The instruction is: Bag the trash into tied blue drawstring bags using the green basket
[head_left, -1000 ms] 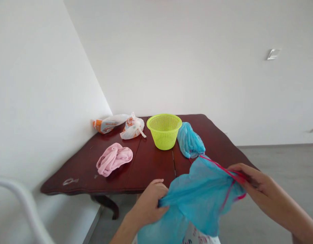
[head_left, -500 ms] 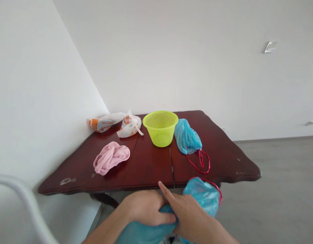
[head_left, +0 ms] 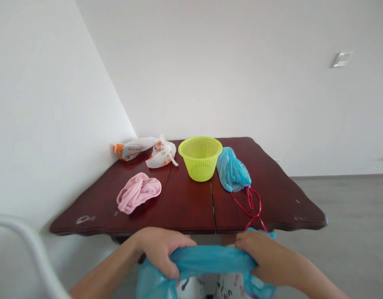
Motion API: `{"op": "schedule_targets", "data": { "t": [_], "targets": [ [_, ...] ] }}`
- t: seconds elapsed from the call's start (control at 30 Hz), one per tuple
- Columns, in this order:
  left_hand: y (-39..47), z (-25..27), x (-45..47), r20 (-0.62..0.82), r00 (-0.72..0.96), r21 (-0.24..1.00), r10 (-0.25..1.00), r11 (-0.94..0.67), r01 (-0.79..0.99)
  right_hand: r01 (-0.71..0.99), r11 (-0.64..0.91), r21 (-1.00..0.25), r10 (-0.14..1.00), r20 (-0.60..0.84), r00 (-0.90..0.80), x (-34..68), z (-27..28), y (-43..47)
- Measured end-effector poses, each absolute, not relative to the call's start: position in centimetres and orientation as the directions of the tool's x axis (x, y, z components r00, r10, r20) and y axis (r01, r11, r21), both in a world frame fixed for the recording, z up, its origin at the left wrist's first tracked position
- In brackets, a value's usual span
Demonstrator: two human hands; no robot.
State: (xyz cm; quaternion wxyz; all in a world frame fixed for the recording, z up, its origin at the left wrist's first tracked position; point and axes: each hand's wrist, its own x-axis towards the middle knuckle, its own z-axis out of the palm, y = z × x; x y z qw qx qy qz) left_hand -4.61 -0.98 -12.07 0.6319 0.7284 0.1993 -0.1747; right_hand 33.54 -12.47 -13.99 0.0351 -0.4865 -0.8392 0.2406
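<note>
A blue drawstring plastic bag [head_left: 214, 261] hangs below the table's front edge, its upper band stretched between my two hands. My left hand [head_left: 158, 249] grips the band at the left, thumb below it. At the right, my right hand [head_left: 262, 255] is closed on the same band, with the bag's red drawstring rising behind it. Under the band shows a white surface with dark and pink print [head_left: 230, 284]; I cannot tell what it belongs to. The bag's lower part is out of frame.
On the dark red wooden table [head_left: 185, 207] stand a yellow-green plastic basket [head_left: 201, 166], a second blue bag with red drawstrings [head_left: 233, 170], a pink cloth [head_left: 138, 192], a knotted white plastic bag [head_left: 162, 154] and an orange-and-white bag [head_left: 132, 148]. A white curved tube [head_left: 26, 241] rises at lower left.
My hands were close together over the bunched blue bag. They have moved apart, left and right, and the bag's band now stretches between them. More of the printed white surface shows.
</note>
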Motion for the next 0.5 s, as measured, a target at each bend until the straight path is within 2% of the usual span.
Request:
{"op": "schedule_targets", "data": {
  "t": [0.07,0.13,0.17,0.23,0.3,0.37,0.43,0.5],
  "targets": [
    [0.3,-10.4,-5.9,-0.405,0.912,0.914,0.06,0.014,0.405,0.833,0.408,-0.373,0.884,-0.068,-0.463,35.9,-13.4,-11.5],
    [1.0,-8.5,-6.6,-0.264,0.958,0.96,0.115,0.129,0.249,0.865,0.392,-0.312,0.915,0.037,-0.401,38.3,-13.2,-10.5],
    [1.4,-7.6,-6.8,-0.187,0.965,0.971,0.183,0.181,0.154,0.874,0.384,-0.298,0.923,0.093,-0.374,39.5,-13.4,-9.9],
    [2.4,-5.5,-6.1,0.002,0.909,0.973,0.417,0.208,-0.098,0.874,0.359,-0.329,0.931,0.191,-0.311,41.6,-14.2,-8.8],
    [4.4,-3.0,-4.0,0.217,0.722,0.933,0.657,0.079,-0.352,0.847,0.305,-0.435,0.947,0.234,-0.221,42.9,-15.6,-7.7],
    [7.3,-0.1,-0.3,0.392,0.515,0.861,0.762,-0.106,-0.498,0.777,0.23,-0.587,0.969,0.215,-0.125,43.2,-17.1,-6.6],
    [10.4,3.0,4.2,0.528,0.421,0.811,0.738,-0.291,-0.507,0.657,0.169,-0.735,0.98,0.194,-0.034,42.6,-18.2,-5.3],
    [12.8,5.6,8.6,0.662,0.452,0.748,0.598,-0.484,-0.454,0.526,0.131,-0.84,0.975,0.205,0.085,41.7,-18.8,-3.8]
  ]
}}
